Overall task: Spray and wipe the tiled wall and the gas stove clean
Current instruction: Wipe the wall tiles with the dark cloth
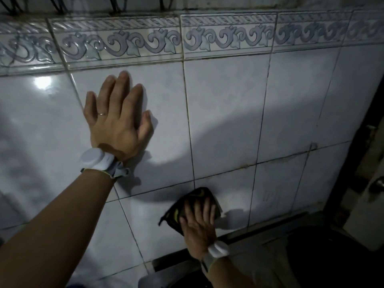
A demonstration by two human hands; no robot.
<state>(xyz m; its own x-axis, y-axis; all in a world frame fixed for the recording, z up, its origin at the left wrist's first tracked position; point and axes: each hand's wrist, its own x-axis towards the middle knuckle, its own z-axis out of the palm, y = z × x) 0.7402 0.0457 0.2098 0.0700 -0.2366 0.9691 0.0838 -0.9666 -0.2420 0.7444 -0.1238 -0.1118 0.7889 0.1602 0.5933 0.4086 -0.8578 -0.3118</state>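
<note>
The white tiled wall fills the view, with a band of blue scroll-patterned tiles along its top. My left hand lies flat against a tile high up, fingers straight and spread. Lower down, my right hand presses a dark cloth with yellow marks flat on the wall with straight fingers, just above the bottom row's edge. The dark edge of the gas stove shows at the bottom right, mostly in shadow.
A dark gap runs along the foot of the wall. A dim doorway or frame edge stands at the far right. A pale rounded object peeks in at the bottom edge. Dark wires hang at the top left.
</note>
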